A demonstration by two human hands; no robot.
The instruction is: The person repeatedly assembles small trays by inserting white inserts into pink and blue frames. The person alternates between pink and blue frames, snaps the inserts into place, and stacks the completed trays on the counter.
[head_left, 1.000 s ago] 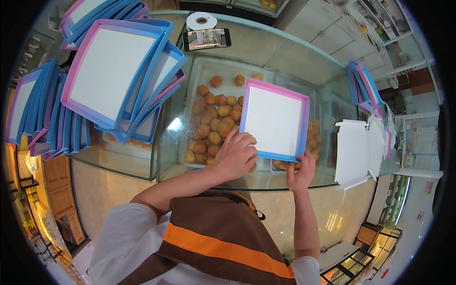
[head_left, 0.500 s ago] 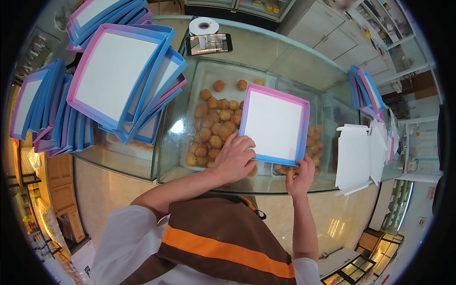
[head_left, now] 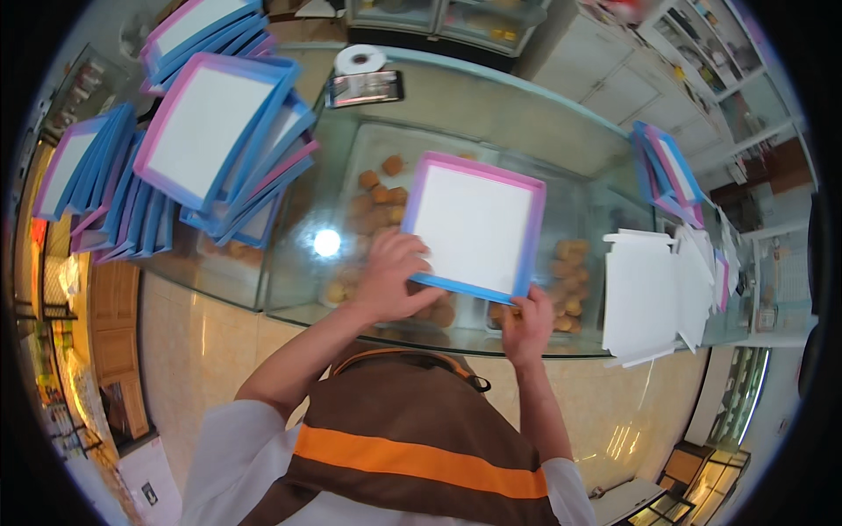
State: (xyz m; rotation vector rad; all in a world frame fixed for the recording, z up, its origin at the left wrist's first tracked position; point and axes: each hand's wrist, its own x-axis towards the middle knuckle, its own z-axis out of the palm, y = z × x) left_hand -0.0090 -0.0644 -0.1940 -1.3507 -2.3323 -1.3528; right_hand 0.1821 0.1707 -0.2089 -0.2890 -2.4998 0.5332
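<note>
A shallow square cardboard box (head_left: 474, 226), white inside with a pink-to-blue rim, lies flat over the glass counter in front of me. My left hand (head_left: 392, 274) grips its near left corner, fingers at the left wall and thumb by the blue front edge. At the near right corner, my right hand (head_left: 529, 328) pinches the rim between thumb and fingers. Under the glass, round brown pastries (head_left: 568, 279) show on trays, partly hidden by the box and my hands.
Tall piles of similar boxes (head_left: 206, 131) stand at the left. White flat cardboard sheets (head_left: 642, 289) lie at the right, near a few upright boxes (head_left: 668, 175). A phone (head_left: 367, 88) and a white roll (head_left: 360, 59) sit at the counter's far edge.
The box and both hands have shifted a little left over the counter. The whole view has also moved slightly. Both hands stay at the box's near corners.
</note>
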